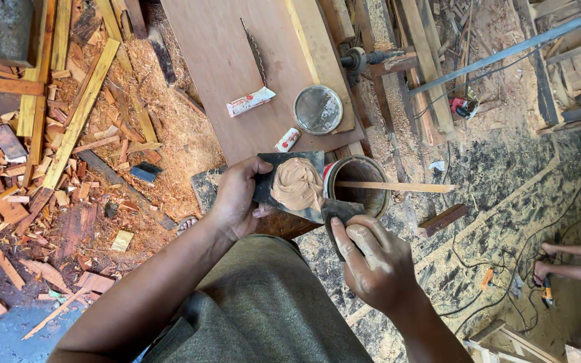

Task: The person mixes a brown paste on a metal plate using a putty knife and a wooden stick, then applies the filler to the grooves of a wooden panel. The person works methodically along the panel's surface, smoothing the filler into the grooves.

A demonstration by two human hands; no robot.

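The right hand grips a dark scraper closed beside the open can, while the left hand clasps a board already carrying 1 mound of brown putty, not yet spread.

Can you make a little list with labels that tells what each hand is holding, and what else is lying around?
left hand: holds a dark board with a blob of tan putty on it
right hand: holds a dark scraper, its edge by the putty
can: open, just behind the board, a stick lying across its rim
lid: round, lying on the plank
tube: white, also on the plank
floor left: wood scraps and sawdust
far right: another person's legs
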